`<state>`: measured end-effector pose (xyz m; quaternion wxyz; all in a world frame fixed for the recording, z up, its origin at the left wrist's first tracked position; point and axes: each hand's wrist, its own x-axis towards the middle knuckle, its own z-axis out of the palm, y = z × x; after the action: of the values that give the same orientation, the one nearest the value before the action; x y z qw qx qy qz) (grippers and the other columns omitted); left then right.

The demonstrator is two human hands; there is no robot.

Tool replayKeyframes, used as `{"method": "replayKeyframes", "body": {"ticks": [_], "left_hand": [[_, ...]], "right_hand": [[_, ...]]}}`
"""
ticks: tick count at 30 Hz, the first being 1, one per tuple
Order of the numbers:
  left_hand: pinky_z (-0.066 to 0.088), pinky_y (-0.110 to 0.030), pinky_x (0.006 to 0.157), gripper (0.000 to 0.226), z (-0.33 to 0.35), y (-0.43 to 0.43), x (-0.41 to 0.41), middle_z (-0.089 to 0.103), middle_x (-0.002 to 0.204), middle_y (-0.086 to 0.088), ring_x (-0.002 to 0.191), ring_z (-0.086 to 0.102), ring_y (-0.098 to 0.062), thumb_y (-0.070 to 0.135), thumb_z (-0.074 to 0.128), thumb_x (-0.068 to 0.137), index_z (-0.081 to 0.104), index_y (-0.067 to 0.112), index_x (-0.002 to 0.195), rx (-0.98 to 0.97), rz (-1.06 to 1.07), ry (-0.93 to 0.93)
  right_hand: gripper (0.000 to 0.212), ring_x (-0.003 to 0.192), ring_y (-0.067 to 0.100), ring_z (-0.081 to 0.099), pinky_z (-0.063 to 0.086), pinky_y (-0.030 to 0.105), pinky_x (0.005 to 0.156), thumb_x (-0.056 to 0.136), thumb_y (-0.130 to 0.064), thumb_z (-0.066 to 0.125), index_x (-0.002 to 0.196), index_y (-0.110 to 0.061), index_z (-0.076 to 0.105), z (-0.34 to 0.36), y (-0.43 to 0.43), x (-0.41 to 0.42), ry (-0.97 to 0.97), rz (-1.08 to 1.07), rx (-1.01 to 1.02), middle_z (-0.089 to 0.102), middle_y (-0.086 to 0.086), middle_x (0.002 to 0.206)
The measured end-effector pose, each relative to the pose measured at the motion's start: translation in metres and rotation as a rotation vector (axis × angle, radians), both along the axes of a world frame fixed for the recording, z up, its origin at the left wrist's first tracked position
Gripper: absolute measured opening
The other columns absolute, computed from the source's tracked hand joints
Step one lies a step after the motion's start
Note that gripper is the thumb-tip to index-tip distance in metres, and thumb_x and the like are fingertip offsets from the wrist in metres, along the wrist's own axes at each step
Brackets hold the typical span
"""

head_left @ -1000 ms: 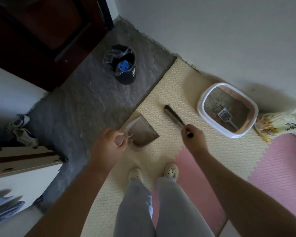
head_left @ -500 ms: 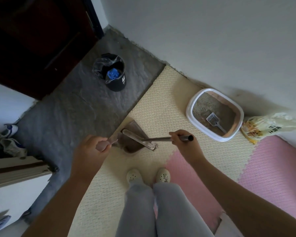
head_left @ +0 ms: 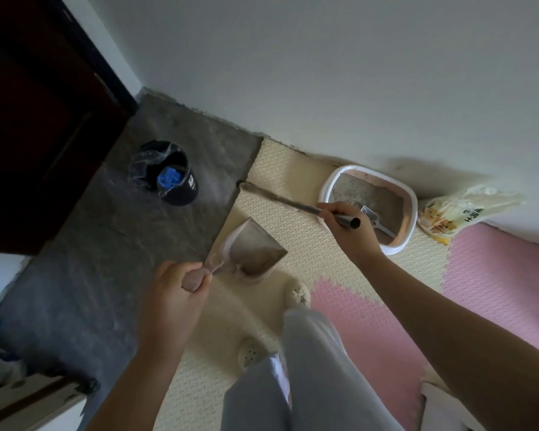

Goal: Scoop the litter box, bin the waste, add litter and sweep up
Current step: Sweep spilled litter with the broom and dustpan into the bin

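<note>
STEP: sweep-up | CHANGE: long dark-handled brush point(head_left: 287, 201) has swung from pan mouth out to mat edge, upper centre | LEFT: left hand point(head_left: 171, 293) grips beige plastic dustpan point(head_left: 255, 247) handle | RIGHT: right hand point(head_left: 346, 225) grips brush shaft | MEANING: another stroke likely | BOX: white-rimmed litter box point(head_left: 412, 213), right of centre

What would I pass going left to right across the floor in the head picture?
Bin → dustpan → litter box → bag.
</note>
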<state>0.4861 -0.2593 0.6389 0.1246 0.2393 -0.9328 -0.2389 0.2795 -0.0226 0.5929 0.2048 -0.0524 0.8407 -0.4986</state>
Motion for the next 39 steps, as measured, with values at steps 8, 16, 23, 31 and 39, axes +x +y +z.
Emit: {"method": "replayKeyframes", "body": {"ticks": [8, 16, 23, 31, 39], "left_hand": [[0.033, -0.011, 0.055, 0.020, -0.016, 0.010, -0.092, 0.063, 0.076, -0.006, 0.062, 0.052, -0.010, 0.012, 0.083, 0.068, 0.071, 0.006, 0.083, 0.008, 0.015, -0.028], [0.046, -0.025, 0.057, 0.020, -0.023, 0.027, -0.170, 0.063, 0.082, -0.006, 0.069, 0.060, -0.017, 0.017, 0.081, 0.072, 0.071, 0.009, 0.088, 0.035, 0.072, -0.055], [0.046, -0.026, 0.058, 0.019, -0.022, 0.035, -0.201, 0.062, 0.083, -0.006, 0.070, 0.060, -0.018, 0.019, 0.079, 0.074, 0.070, 0.009, 0.088, 0.012, 0.007, -0.104], [0.041, -0.021, 0.061, 0.017, -0.015, 0.016, -0.175, 0.060, 0.087, -0.003, 0.073, 0.053, -0.011, 0.021, 0.077, 0.077, 0.070, 0.012, 0.090, 0.068, 0.032, -0.185], [0.049, -0.031, 0.059, 0.016, -0.008, -0.014, -0.094, 0.059, 0.085, 0.000, 0.072, 0.058, -0.016, 0.020, 0.077, 0.077, 0.070, 0.013, 0.089, 0.069, -0.078, -0.148]], "right_hand": [[0.022, 0.088, -0.011, 0.060, 0.039, 0.000, 0.077, 0.093, -0.019, 0.057, 0.111, -0.016, 0.069, -0.057, -0.007, -0.110, 0.060, 0.060, 0.068, 0.070, -0.009, 0.101], [0.024, 0.074, -0.002, 0.060, 0.046, 0.019, 0.073, 0.093, -0.019, 0.057, 0.114, -0.016, 0.068, -0.114, 0.018, -0.158, -0.013, -0.007, 0.086, 0.068, -0.008, 0.089], [0.016, 0.084, 0.007, 0.064, 0.050, 0.022, 0.076, 0.091, -0.018, 0.058, 0.099, -0.017, 0.071, -0.127, 0.006, -0.153, -0.099, -0.258, -0.006, 0.070, -0.005, 0.095], [0.014, 0.083, 0.004, 0.059, 0.046, 0.020, 0.074, 0.091, -0.010, 0.055, 0.085, -0.010, 0.068, -0.121, -0.015, -0.098, -0.141, -0.505, -0.136, 0.069, -0.007, 0.094], [0.014, 0.088, 0.010, 0.066, 0.051, 0.026, 0.081, 0.089, -0.010, 0.058, 0.084, -0.010, 0.071, -0.108, -0.012, -0.012, -0.146, -0.540, -0.125, 0.074, -0.004, 0.093]]}}
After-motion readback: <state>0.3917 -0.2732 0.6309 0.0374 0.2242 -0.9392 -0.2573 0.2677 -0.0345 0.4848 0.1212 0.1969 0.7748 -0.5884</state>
